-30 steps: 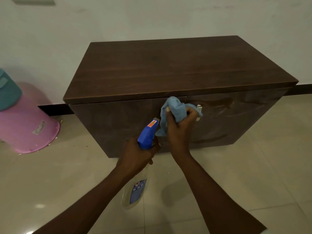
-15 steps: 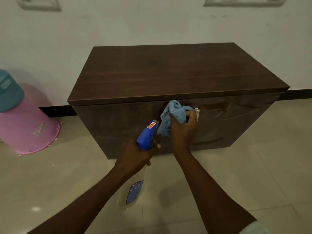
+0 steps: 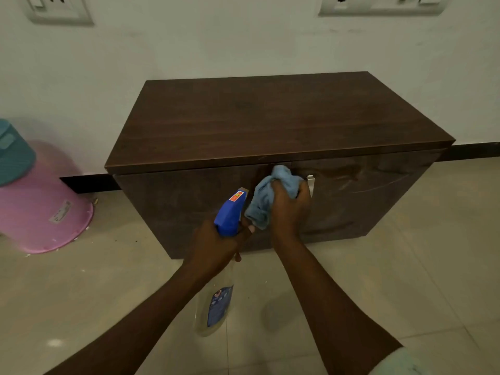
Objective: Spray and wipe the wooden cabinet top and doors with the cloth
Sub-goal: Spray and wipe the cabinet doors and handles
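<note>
A low dark wooden cabinet (image 3: 270,125) stands against the white wall, its two doors shut. My right hand (image 3: 290,209) holds a bunched light-blue cloth (image 3: 273,190) against the front where the doors meet, just left of a small metal handle (image 3: 311,182). My left hand (image 3: 216,247) grips a spray bottle (image 3: 216,307) with a blue trigger head (image 3: 230,212), held in front of the left door, nozzle toward the cabinet. Streaky wet marks show on the right door (image 3: 365,185).
An upturned pink plastic tub (image 3: 46,212) with a teal container (image 3: 13,155) on it sits on the floor at the left. Wall sockets (image 3: 58,8) are above. Beige floor tiles (image 3: 419,266) surround the cabinet; a black skirting (image 3: 473,150) runs along the wall.
The view has tilted up and pulled back, so the cabinet sits lower in frame. Both hands keep their hold; the cloth stays at the door seam near the handle.
</note>
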{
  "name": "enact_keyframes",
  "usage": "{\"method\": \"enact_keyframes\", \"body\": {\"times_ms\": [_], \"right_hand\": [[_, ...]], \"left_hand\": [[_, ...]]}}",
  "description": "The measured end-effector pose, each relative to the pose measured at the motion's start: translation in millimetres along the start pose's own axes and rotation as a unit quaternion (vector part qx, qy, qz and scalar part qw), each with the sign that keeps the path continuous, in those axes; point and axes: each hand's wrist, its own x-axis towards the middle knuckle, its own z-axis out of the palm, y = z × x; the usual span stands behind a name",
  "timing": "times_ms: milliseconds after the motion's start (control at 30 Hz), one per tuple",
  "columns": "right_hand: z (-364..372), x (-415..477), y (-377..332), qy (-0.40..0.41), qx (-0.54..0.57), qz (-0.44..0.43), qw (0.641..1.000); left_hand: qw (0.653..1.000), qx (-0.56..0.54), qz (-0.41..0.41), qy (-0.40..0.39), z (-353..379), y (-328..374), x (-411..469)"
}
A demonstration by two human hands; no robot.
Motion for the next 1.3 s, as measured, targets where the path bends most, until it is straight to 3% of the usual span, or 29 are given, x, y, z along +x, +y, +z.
{"method": "enact_keyframes", "body": {"times_ms": [100, 233, 367, 533, 667, 800, 900, 967, 1033, 1100, 1200, 1300], "right_hand": [[2.8, -3.2, 6.0, 0.001, 0.027, 0.063, 0.998], [1.4, -29.8, 22.6, -0.008, 0.016, -0.017, 1.0], [-5.5, -27.8, 34.7, -0.036, 0.004, 0.017, 0.999], [2.0, -25.9, 27.0, -0.008, -0.062, -0.077, 0.995], [1.2, -19.0, 15.9, 0.011, -0.077, -0.11, 0.991], [-3.7, -22.1, 26.5, -0.021, -0.083, -0.12, 0.989], [-2.3, -24.4, 37.3, -0.019, -0.031, -0.057, 0.998], [-1.2, -25.0, 41.5, -0.031, -0.005, 0.055, 0.998], [-0.3, -25.8, 44.1, -0.103, 0.08, 0.212, 0.968], [-0.8, -23.1, 44.4, -0.126, 0.093, 0.256, 0.954], [-6.7, -19.5, 40.5, -0.102, 0.027, 0.192, 0.976], [-16.3, -20.0, 35.9, -0.078, -0.052, 0.052, 0.994]], "left_hand": [[1.0, -0.005, 0.019, 0.008, -2.6, -5.3, -2.9], [1.0, 0.0, 0.025, 0.006, -3.2, -5.8, -3.7], [0.999, -0.01, 0.05, 0.016, -2.1, -1.8, -1.8], [0.998, -0.03, 0.05, 0.011, 0.0, -2.6, 0.5], [0.998, -0.04, 0.053, 0.006, -0.5, -5.7, 2.1], [0.997, -0.054, 0.051, 0.006, -0.5, -6.8, 3.6], [0.997, -0.065, 0.052, 0.007, 2.0, -3.5, 3.6], [0.996, -0.067, 0.059, -0.001, 2.7, -0.8, 3.1], [0.996, -0.07, 0.056, -0.016, 4.0, 2.2, 2.9], [0.996, -0.076, 0.056, -0.008, 3.6, 5.2, 2.6], [0.994, -0.077, 0.074, 0.021, 1.5, 6.5, 0.6], [0.992, -0.095, 0.081, 0.017, 1.6, 7.3, -1.0]]}}
